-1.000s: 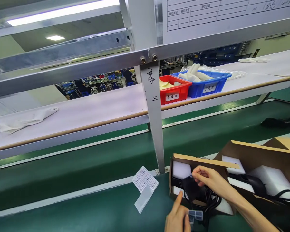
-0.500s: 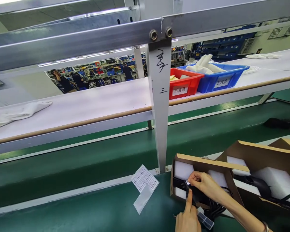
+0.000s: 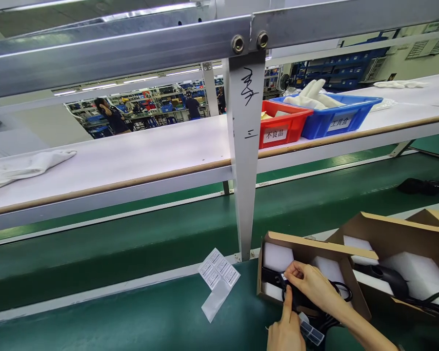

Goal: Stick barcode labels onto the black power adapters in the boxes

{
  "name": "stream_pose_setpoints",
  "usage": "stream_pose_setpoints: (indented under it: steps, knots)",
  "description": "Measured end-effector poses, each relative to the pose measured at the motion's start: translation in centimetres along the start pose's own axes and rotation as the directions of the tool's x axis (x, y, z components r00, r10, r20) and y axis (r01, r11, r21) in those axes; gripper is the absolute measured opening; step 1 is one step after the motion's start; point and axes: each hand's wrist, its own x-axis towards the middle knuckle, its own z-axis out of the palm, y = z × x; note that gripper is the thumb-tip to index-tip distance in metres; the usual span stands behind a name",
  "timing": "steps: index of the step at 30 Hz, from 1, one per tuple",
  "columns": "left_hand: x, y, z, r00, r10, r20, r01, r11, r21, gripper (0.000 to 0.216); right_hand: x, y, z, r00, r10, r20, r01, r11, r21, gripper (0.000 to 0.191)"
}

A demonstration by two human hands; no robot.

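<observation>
An open cardboard box [image 3: 303, 242] lies on the green belt, with white foam blocks [image 3: 276, 257] and a black corded device [image 3: 272, 278] inside. My right hand [image 3: 312, 287] reaches into the box, its fingertips pinched on the device where a small white label shows. At the bottom edge, my left hand [image 3: 286, 334] presses its outstretched index finger against the same spot. Its other fingers hold a clear strip [image 3: 310, 334]. The black cable [image 3: 342, 290] coils beneath my right wrist.
A second open box [image 3: 388, 229] with foam and another black device [image 3: 388, 278] sits to the right. A label sheet [image 3: 219, 274] lies on the belt beside a metal post [image 3: 245, 170]. Red bin [image 3: 287, 127], blue bin [image 3: 336, 119] and white gloves rest on the shelf. People work far behind.
My right hand moved lower and deeper into the box onto the device. The left index finger rose to meet it. The camera view tilted down slightly.
</observation>
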Motion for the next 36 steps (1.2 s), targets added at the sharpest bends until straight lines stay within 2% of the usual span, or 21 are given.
stream_pose_setpoints:
  steps: [5, 8, 10, 12, 13, 14, 15, 17, 18, 20, 22, 23, 25, 26, 27, 28, 30, 31, 32, 34, 36]
  knots:
    - [1.0, -0.3, 1.5, 0.997, -0.017, -0.072, 0.016, 1.000, -0.014, 0.064, 0.4, 0.7, 0.0, 0.994, -0.045, -0.098, 0.028, 0.986, -0.166, 0.021]
    - [1.1, -0.7, 1.8, 0.999, -0.012, -0.034, 0.011, 0.999, -0.030, 0.059, 0.8, 2.2, -0.4, 0.972, -0.136, -0.189, 0.087, 0.965, -0.247, 0.030]
    - [0.5, -2.0, 1.8, 0.996, 0.079, -0.045, -0.087, 0.976, -0.198, 0.044, 0.9, 3.8, -0.4, 0.952, -0.233, -0.198, 0.175, 0.946, -0.272, 0.043]
    - [-0.7, -4.5, 1.8, 0.973, 0.142, -0.181, -0.217, 0.828, -0.518, 0.021, 1.0, 5.5, -0.1, 0.915, -0.357, -0.188, 0.291, 0.907, -0.304, 0.053]
    - [-1.5, -6.1, 1.7, 0.960, 0.102, -0.259, -0.254, 0.706, -0.661, 0.016, 1.0, 6.2, 0.0, 0.881, -0.432, -0.191, 0.353, 0.871, -0.341, 0.054]
    - [-2.3, -7.9, 1.5, 0.952, 0.017, -0.306, -0.256, 0.594, -0.763, 0.023, 0.9, 6.7, 0.2, 0.836, -0.508, -0.209, 0.403, 0.825, -0.395, 0.054]
    - [-3.1, -9.8, 1.3, 0.949, -0.086, -0.302, -0.220, 0.505, -0.834, 0.033, 0.7, 6.8, 0.3, 0.778, -0.580, -0.241, 0.434, 0.774, -0.461, 0.055]
    - [-4.5, -13.2, 0.5, 0.935, -0.254, -0.248, -0.141, 0.375, -0.916, 0.054, -0.1, 5.7, 0.5, 0.675, -0.678, -0.292, 0.459, 0.695, -0.553, 0.055]
    - [-5.0, -14.4, -0.1, 0.923, -0.311, -0.226, -0.124, 0.315, -0.941, 0.064, -0.8, 4.5, 0.8, 0.652, -0.692, -0.311, 0.469, 0.690, -0.551, 0.052]
    - [-5.6, -15.9, -1.7, 0.905, -0.367, -0.215, -0.136, 0.230, -0.964, 0.078, -2.4, 1.2, 1.7, 0.682, -0.661, -0.313, 0.517, 0.739, -0.433, 0.041]
    - [-6.0, -15.7, -3.5, 0.903, -0.366, -0.226, -0.171, 0.178, -0.969, 0.079, -4.0, -2.4, 3.3, 0.771, -0.576, -0.271, 0.532, 0.817, -0.225, 0.031]
    - [-6.3, -15.2, -4.4, 0.910, -0.344, -0.232, -0.186, 0.164, -0.969, 0.077, -4.6, -4.0, 4.2, 0.825, -0.507, -0.249, 0.494, 0.861, -0.118, 0.032]
    - [-7.0, -13.5, -5.9, 0.929, -0.290, -0.230, -0.207, 0.109, -0.972, 0.072, -5.2, -6.5, 5.7, 0.931, -0.324, -0.171, 0.343, 0.935, 0.096, 0.050]
    - [-7.4, -12.7, -6.4, 0.939, -0.261, -0.224, -0.215, 0.062, -0.975, 0.070, -5.3, -7.4, 6.1, 0.967, -0.238, -0.094, 0.253, 0.944, 0.211, 0.062]
    - [-7.9, -11.8, -6.8, 0.948, -0.234, -0.217, -0.222, 0.007, -0.975, 0.069, -5.4, -8.2, 6.3, 0.982, -0.186, 0.023, 0.169, 0.931, 0.325, 0.070]
    - [-8.4, -11.2, -7.1, 0.954, -0.208, -0.217, -0.231, -0.046, -0.972, 0.067, -5.5, -8.8, 6.2, 0.971, -0.179, 0.156, 0.098, 0.900, 0.425, 0.071]
    - [-9.2, -10.4, -7.5, 0.958, -0.176, -0.225, -0.250, -0.139, -0.958, 0.062, -5.8, -9.7, 5.1, 0.906, -0.247, 0.345, 0.016, 0.831, 0.556, 0.058]
    - [-9.5, -10.3, -7.8, 0.955, -0.181, -0.234, -0.264, -0.169, -0.950, 0.059, -6.1, -10.0, 4.3, 0.889, -0.277, 0.365, 0.011, 0.809, 0.588, 0.052]
    - [-9.7, -10.3, -8.1, 0.948, -0.204, -0.245, -0.284, -0.194, -0.939, 0.056, -6.4, -10.3, 3.3, 0.896, -0.283, 0.344, 0.022, 0.800, 0.600, 0.050]
    - [-10.0, -10.5, -9.0, 0.916, -0.300, -0.268, -0.342, -0.232, -0.911, 0.054, -7.3, -10.4, 1.3, 0.939, -0.245, 0.240, 0.057, 0.801, 0.596, 0.047]
    - [-10.1, -10.3, -9.8, 0.881, -0.379, -0.282, -0.386, -0.234, -0.892, 0.054, -8.1, -10.2, -0.4, 0.953, -0.226, 0.201, 0.062, 0.797, 0.600, 0.045]
